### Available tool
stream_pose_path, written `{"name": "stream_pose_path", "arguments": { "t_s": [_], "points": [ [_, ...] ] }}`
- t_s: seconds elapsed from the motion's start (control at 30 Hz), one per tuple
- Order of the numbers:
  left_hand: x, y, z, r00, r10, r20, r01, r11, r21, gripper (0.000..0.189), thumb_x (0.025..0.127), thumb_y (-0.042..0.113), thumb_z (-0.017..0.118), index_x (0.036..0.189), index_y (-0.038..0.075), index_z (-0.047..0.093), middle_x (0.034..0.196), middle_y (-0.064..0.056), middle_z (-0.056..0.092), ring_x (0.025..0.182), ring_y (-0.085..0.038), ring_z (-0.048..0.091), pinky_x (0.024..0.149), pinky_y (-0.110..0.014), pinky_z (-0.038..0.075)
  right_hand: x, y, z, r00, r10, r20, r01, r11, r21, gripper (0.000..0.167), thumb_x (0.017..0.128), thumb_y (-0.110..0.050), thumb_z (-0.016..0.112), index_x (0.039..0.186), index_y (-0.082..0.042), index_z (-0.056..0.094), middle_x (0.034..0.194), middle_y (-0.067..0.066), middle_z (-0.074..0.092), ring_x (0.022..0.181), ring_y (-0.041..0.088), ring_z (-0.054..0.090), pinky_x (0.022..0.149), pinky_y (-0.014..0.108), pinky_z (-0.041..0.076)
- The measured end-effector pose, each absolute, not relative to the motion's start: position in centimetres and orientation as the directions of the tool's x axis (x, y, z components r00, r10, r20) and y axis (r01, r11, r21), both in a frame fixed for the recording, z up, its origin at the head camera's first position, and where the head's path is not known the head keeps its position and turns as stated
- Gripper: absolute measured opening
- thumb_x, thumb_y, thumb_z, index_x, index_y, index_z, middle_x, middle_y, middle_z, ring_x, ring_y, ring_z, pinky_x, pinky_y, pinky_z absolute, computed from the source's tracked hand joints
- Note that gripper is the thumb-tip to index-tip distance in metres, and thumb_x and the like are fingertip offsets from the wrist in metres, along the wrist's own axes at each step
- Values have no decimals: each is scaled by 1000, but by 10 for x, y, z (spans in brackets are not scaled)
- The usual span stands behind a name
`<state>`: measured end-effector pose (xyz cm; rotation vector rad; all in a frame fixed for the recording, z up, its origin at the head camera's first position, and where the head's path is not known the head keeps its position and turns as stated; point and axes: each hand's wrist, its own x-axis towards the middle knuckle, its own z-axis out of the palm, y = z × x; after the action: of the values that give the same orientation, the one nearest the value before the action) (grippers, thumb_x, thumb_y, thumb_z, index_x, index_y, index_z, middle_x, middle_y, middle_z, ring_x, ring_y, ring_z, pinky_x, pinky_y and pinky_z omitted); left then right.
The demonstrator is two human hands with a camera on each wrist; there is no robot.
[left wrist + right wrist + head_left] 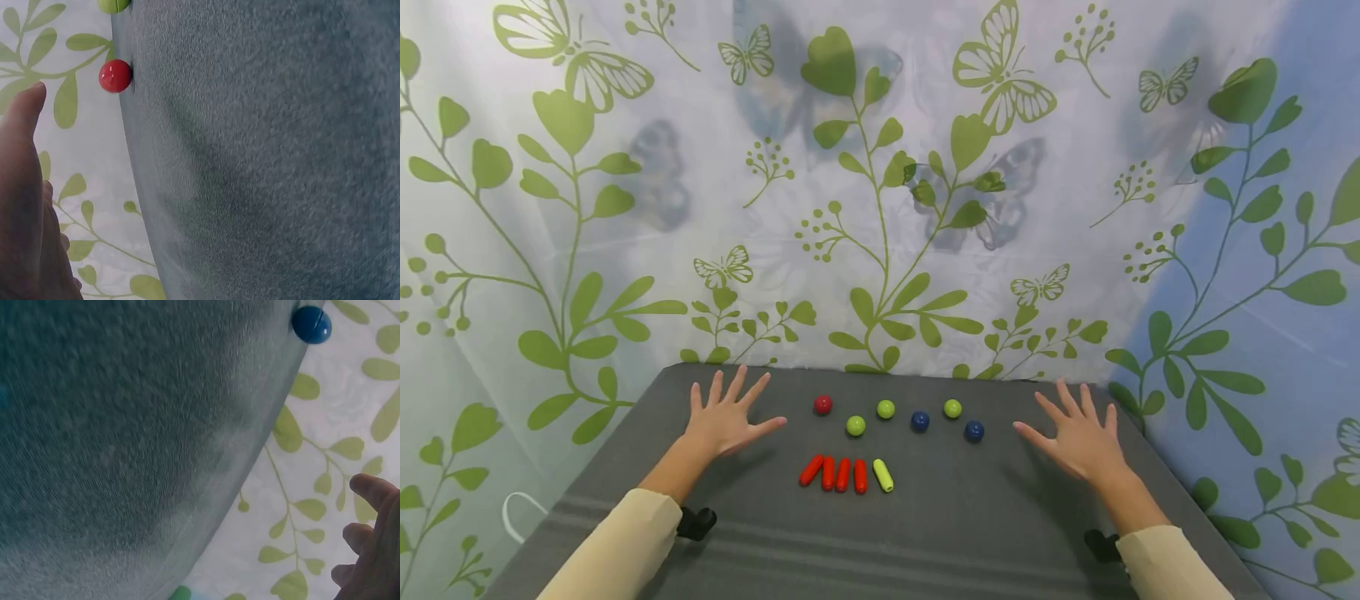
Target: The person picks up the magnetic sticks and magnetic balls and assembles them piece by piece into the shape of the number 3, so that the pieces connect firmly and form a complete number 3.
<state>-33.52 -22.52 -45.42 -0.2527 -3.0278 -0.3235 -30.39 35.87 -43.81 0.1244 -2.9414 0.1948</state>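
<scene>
My left hand (724, 422) hovers over the left side of the dark grey table, fingers spread and holding nothing. Nearest to it is a red ball (823, 404), also visible in the left wrist view. Over the right side, my right hand (1081, 439) is likewise spread and holds nothing; a dark blue ball (974, 431) lies closest to it. Between the hands are another blue ball (920, 422) and green balls, among them one at the right (952, 408). In front of them lie several short red sticks (843, 475) in a row, with a yellow-green stick (883, 476) at the right end.
The grey table (985, 533) ends at the back against a white curtain (767, 250) printed with green leaves and butterflies, which also hangs along both sides. Black wrist mounts (697, 523) sit under both forearms. A white cord (512, 517) loops beside the table's left edge.
</scene>
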Motion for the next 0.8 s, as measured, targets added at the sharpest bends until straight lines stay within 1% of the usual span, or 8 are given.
{"name": "stream_pose_path", "arguments": {
  "t_s": [0.1,0.27,0.53,0.8],
  "points": [
    [-332,-222,-455,-979,165,119,187,962,201,98,88,85,45,165,29,19,173,-16,4,155,-55,3,116,-77,-8,-300,355,-441,-976,-79,203,-106,987,-125,93,92,-81,43,161,-19,35,172,20,8,155,53,0,111,82,-6],
    [-325,-217,-457,-972,179,150,207,957,205,97,89,83,47,164,28,22,173,-16,7,155,-54,5,117,-76,-5,-292,342,-445,-972,-97,212,-133,978,-161,90,92,-79,46,160,-21,36,172,19,10,156,52,3,112,81,-2],
    [-317,-205,-465,-956,214,200,258,939,226,93,90,80,50,164,29,25,172,-16,11,155,-53,8,118,-75,-2,-278,313,-457,-960,-151,237,-199,961,-192,84,94,-75,49,158,-22,42,171,18,17,156,50,12,113,80,6],
    [-303,-196,-470,-944,244,222,294,927,232,90,90,76,55,163,29,29,171,-16,17,155,-52,13,118,-76,3,-264,286,-465,-945,-190,267,-240,956,-168,81,92,-75,52,154,-23,48,170,15,23,155,48,19,114,78,18]
  ]
}}
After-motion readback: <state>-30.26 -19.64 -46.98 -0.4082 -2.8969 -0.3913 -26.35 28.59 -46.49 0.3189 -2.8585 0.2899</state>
